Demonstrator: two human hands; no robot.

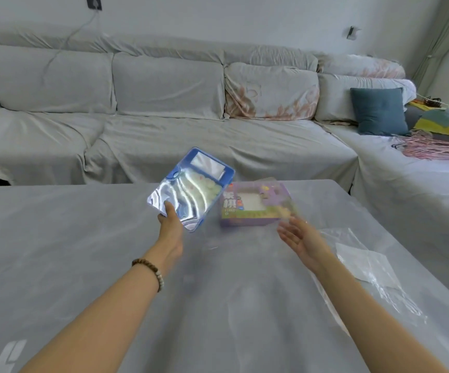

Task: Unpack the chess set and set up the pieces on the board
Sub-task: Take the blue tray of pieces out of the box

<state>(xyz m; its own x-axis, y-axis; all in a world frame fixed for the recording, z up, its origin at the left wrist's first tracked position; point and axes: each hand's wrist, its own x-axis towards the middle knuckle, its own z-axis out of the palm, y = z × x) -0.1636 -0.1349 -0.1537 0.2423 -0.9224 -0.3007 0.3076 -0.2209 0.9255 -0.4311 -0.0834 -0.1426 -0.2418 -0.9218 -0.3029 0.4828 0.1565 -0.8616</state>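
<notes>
Gripping blue case (191,188) by near corner, left hand (171,230): thumb on clear lid, fingers hidden beneath; case tilted above table (83,251). Right hand (301,238) empty, fingers relaxed, just beside purple box (253,205).

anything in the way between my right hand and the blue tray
Nothing visible does. The tray, held up by the left hand, is across an open gap from the open right hand; the purple box lies on the table just beyond that gap.
</notes>
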